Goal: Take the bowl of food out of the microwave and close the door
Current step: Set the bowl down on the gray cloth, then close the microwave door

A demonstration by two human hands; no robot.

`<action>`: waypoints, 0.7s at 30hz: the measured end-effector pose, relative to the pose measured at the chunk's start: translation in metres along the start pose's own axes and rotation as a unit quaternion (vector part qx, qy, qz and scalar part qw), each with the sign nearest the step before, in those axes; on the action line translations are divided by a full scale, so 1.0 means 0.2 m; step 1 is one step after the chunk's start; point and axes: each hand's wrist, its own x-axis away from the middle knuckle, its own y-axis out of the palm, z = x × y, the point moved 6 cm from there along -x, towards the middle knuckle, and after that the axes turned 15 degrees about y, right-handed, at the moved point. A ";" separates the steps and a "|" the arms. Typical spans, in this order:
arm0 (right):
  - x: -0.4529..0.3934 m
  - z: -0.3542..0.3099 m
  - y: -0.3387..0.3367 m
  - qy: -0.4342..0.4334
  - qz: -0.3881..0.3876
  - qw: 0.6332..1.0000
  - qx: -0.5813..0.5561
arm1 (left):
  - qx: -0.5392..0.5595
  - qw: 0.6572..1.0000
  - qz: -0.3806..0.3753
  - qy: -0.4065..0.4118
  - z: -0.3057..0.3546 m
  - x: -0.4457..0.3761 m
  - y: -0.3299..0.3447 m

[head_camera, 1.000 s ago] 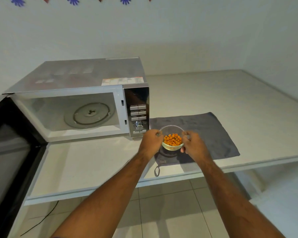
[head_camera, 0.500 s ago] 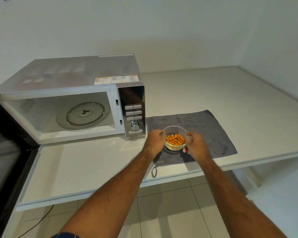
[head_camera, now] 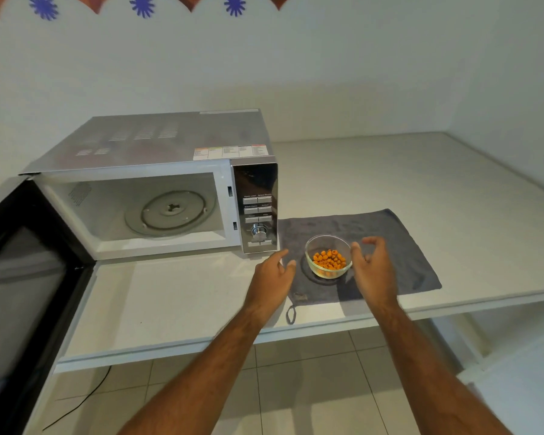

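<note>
A small glass bowl (head_camera: 328, 257) with orange food pieces stands on a grey cloth (head_camera: 390, 240), just right of the microwave (head_camera: 157, 171). My left hand (head_camera: 272, 276) hovers open to the bowl's left, a short gap away. My right hand (head_camera: 372, 266) is open on the bowl's right side, fingers curled and close to the rim. The microwave's cavity is open, showing only its glass turntable (head_camera: 170, 213). Its dark door (head_camera: 22, 277) hangs wide open at the far left.
The white counter (head_camera: 176, 302) runs from the microwave to the right wall, with bare surface in front of the microwave. A black power cord (head_camera: 85, 400) trails on the tiled floor below. The cloth's loop hangs over the counter's front edge.
Both hands have let go of the bowl and drawn apart from it; the bowl now rests on the cloth. The camera view has tilted upward.
</note>
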 end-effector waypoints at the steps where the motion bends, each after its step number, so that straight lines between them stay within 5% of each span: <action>1: 0.03 -0.02 0.00 -0.019 -0.003 1.000 -0.002 | -0.014 1.000 0.011 0.002 -0.01 0.03 -0.05; 11: 0.53 -0.13 0.46 -0.219 -0.159 0.953 0.136 | -0.052 0.994 0.092 -0.001 -0.07 0.35 -0.57; 21: 0.79 -0.07 0.92 -0.313 -0.200 0.854 0.365 | -0.154 0.982 0.109 0.029 0.28 0.59 -1.38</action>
